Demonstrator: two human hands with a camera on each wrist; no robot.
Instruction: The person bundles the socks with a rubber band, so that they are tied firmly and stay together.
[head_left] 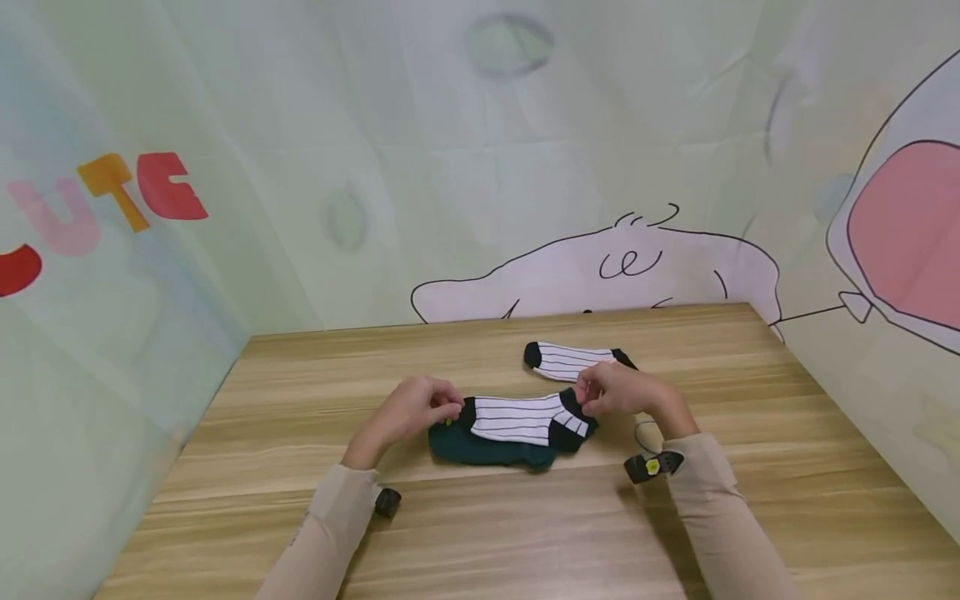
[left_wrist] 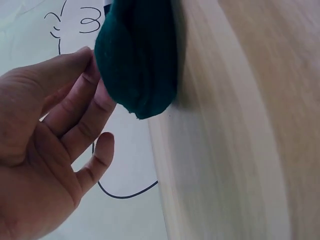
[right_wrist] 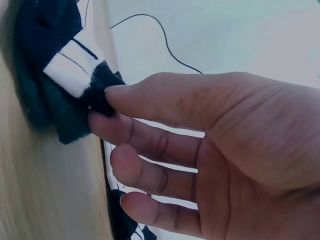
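A white sock with thin dark stripes (head_left: 517, 419) and black toe, heel and cuff lies stretched sideways over a dark green sock (head_left: 480, 450). At its toe end, my left hand (head_left: 411, 410) has thumb and fingers brought together at the black fabric. The left wrist view shows those fingertips right at the edge of the green sock (left_wrist: 137, 60), which hides most of the striped one. My right hand (head_left: 622, 390) pinches the black cuff (right_wrist: 102, 92) between thumb and index finger; its other fingers curl loosely below.
Behind my right hand lies a second striped sock (head_left: 566, 360), with black ends. Everything rests on a wood-grain table (head_left: 465, 533). A printed cloth backdrop (head_left: 375, 167) rises at the table's back and sides. Each wrist carries a small black device (head_left: 387, 502).
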